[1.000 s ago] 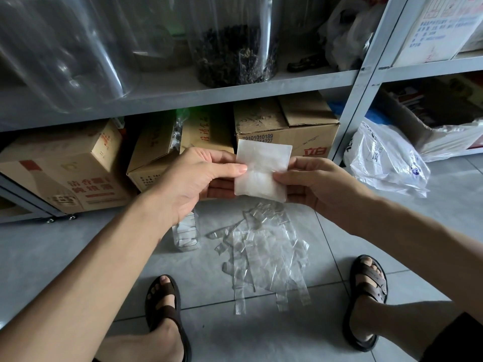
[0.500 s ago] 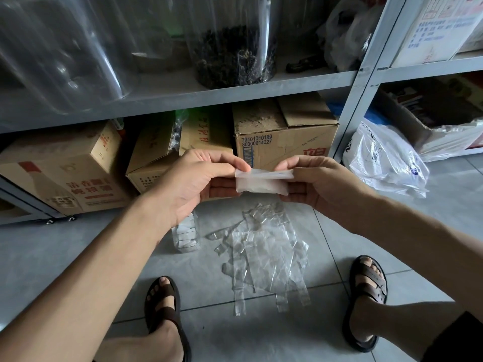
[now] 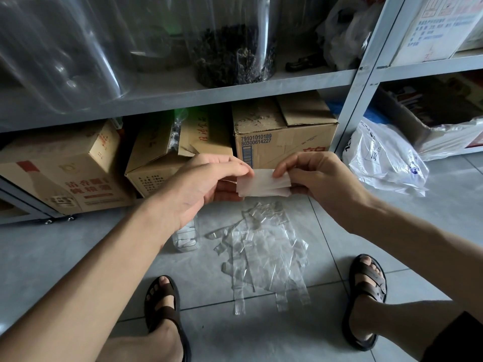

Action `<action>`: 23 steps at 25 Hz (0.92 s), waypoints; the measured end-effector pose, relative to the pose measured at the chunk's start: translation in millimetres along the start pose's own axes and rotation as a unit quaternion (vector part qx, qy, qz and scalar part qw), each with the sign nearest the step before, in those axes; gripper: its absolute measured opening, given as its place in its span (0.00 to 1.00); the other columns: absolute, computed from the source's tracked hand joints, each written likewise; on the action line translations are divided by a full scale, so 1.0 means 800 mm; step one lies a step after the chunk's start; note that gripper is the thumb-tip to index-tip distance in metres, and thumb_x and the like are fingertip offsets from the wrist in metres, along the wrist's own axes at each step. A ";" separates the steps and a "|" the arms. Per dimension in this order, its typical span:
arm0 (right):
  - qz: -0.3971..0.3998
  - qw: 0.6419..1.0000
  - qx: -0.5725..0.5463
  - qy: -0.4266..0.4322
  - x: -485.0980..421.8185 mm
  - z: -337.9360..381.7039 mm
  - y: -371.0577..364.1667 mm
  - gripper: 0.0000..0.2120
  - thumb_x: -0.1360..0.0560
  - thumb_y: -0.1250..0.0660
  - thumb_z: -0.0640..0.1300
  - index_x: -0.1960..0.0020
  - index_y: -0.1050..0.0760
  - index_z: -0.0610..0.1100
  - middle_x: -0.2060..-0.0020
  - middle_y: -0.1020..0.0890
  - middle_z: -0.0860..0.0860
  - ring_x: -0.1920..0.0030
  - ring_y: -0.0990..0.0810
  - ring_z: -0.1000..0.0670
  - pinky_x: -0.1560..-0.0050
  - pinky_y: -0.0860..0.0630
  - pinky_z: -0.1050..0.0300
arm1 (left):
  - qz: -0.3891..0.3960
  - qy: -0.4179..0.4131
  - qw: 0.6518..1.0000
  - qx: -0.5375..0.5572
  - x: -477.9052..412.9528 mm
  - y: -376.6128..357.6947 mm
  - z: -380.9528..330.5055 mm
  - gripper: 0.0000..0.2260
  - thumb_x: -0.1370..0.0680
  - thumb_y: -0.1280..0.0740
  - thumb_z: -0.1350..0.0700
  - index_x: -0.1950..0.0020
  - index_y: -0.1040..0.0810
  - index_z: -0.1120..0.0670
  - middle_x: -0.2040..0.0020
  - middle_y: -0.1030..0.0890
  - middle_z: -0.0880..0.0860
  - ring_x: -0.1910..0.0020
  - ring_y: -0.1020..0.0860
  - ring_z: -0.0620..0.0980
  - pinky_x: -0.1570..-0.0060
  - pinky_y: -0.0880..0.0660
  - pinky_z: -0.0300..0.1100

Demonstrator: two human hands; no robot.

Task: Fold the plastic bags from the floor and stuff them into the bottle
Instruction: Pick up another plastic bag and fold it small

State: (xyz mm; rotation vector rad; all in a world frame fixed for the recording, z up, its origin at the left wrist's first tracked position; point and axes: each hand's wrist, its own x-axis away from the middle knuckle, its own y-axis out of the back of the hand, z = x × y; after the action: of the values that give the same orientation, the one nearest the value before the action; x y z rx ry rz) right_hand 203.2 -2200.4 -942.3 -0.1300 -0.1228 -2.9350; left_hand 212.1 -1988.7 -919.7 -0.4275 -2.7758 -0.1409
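— What sits under the grey shelf (image 3: 235, 94)?
— Three cardboard boxes (image 3: 285, 137), side by side.
— And on it?
— A clear jar (image 3: 235, 48) holding dark dried stuff.
— Lower down?
— Brown sandals (image 3: 366, 283) on the tiled floor (image 3: 65, 257).

Floor (image 3: 52, 246): pale grey tiles with thin dark joints. Grey metal rack (image 3: 423, 66) runs along the back, one upright post (image 3: 363, 74) right of centre. Cardboard boxes (image 3: 285, 131) stand side by side under its shelf (image 3: 183, 97). On that shelf, a clear jar (image 3: 235, 48) holding dark dried matter. Light soft, fairly dim
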 end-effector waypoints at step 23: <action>0.087 0.992 0.091 -0.021 0.010 0.010 -0.001 0.04 0.31 0.24 0.31 0.58 0.16 0.38 0.64 0.15 0.42 0.64 0.17 0.49 0.59 0.22 0.63 | -0.054 -0.078 0.991 -0.093 -0.002 0.008 0.002 0.11 0.25 0.31 0.71 0.57 0.16 0.55 0.56 0.18 0.60 0.56 0.20 0.52 0.53 0.19 0.42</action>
State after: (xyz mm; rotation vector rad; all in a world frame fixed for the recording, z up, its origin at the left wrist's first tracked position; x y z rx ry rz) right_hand 196.1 -2200.2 -933.4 -0.1657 -0.3649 -2.7314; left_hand 215.0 -1982.5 -921.4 -0.3479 -2.9519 -0.4120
